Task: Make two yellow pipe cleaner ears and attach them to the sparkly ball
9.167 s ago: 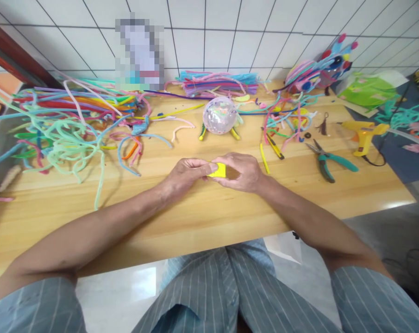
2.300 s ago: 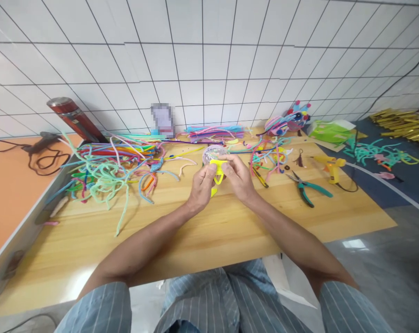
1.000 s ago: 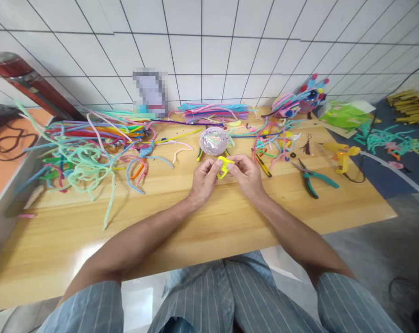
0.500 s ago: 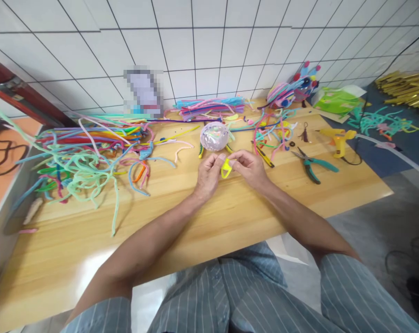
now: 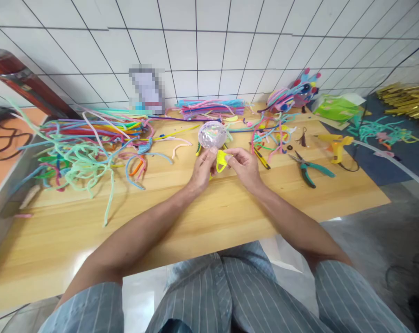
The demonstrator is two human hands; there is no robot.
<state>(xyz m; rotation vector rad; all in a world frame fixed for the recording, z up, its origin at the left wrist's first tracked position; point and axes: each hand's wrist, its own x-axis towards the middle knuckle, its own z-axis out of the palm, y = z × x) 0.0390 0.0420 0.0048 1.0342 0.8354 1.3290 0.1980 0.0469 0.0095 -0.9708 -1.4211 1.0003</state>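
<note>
Between my two hands is a small yellow pipe-cleaner piece (image 5: 221, 162) bent into a loop with a gap in its middle. My left hand (image 5: 203, 172) pinches its left side, and a bit of yellow shows under those fingers. The fingertips of my right hand (image 5: 246, 167) grip its right edge. Just beyond my fingers stands a round, shiny pinkish ball (image 5: 212, 134) with a pale rim. Yellow-and-dark handles partly show from beneath the ball. A yellow cutter (image 5: 261, 157) lies to the right of my right hand.
Tangled pale green pipe cleaners (image 5: 87, 166) and coloured bundles (image 5: 101, 129) cover the left of the wooden table (image 5: 181, 231). Teal-handled pliers (image 5: 309, 170) and a yellow glue gun (image 5: 337, 147) lie right. A phone (image 5: 146, 90) leans on the tiled wall, near another bundle (image 5: 211, 109).
The yellow piece has turned and its loop shows wider between my fingers. Both hands have shifted slightly left in view, and the camera view has moved a little.
</note>
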